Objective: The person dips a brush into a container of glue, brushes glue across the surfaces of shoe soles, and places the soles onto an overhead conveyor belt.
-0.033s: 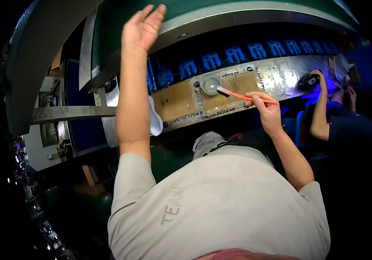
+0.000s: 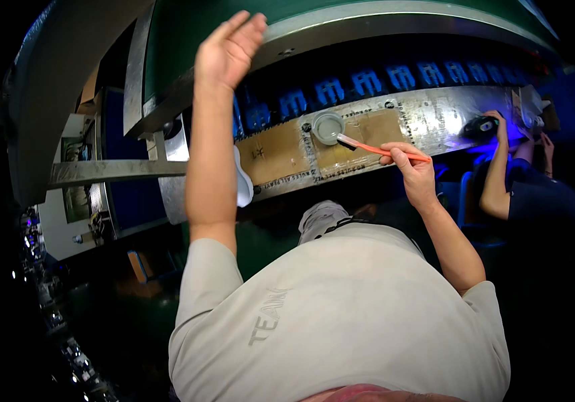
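Observation:
My left hand (image 2: 229, 53) is raised over the edge of the green surface, fingers stretched out with nothing in them. My right hand (image 2: 410, 167) grips the orange handle of a brush (image 2: 374, 149). The brush's pale end and dark bristles lie just beside the rim of a round translucent cup (image 2: 328, 127); I cannot tell whether they touch it. Whitish liquid seems to be in the cup, which stands on a bench partly covered in brown cardboard (image 2: 361, 141). Partly hidden behind my left forearm is a white, curved, sole-like piece (image 2: 243, 179).
A green conveyor-like surface (image 2: 187, 40) with a metal rail (image 2: 341, 23) runs above the bench. Blue-lit racks (image 2: 330, 90) line up beneath it. At the right a co-worker's hand (image 2: 495, 120) holds a dark shoe-like item (image 2: 479, 127). A metal bar (image 2: 106, 172) crosses at left.
My left hand has shifted slightly right and down, its fingers still spread. My right hand and the brush have hardly moved.

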Available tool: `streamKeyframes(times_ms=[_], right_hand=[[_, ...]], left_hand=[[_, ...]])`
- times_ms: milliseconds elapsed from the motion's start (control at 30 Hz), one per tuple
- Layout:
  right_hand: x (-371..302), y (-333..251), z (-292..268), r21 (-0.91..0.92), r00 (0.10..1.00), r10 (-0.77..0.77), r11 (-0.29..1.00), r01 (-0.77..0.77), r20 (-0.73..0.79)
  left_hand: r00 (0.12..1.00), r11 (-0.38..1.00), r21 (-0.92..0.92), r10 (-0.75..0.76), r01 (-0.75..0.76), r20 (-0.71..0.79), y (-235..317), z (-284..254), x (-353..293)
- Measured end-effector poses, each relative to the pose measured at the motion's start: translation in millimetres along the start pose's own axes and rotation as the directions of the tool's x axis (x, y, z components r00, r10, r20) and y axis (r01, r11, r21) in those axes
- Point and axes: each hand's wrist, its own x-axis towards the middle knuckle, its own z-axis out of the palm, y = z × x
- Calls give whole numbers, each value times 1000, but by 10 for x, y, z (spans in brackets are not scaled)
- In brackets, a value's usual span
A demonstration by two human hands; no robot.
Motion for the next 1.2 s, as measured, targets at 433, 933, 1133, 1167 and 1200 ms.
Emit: streamKeyframes(times_ms=[433, 933, 1133, 1167, 1200], right_hand=[[224, 341, -59, -198, 989, 134, 973, -119, 63], [1158, 649, 466, -758, 972, 9, 627, 178, 236], [1298, 837, 559, -833, 963, 133, 539, 130, 236], [1267, 806, 568, -835, 970, 79, 528, 154, 229], [1235, 733, 598, -837, 975, 24, 517, 178, 222]], left_hand=[[557, -123, 544, 118, 830, -822, -1807, -2393, -2510], [669, 915, -54, -331, 399, -666, -1882, -2080, -2756], [714, 836, -416, -532, 358, -455, -1744, -1254, -3134], [808, 837, -473, -468, 275, -359, -1802, -1184, -3182], [885, 823, -533, -383, 197, -264, -1834, -984, -3177]])
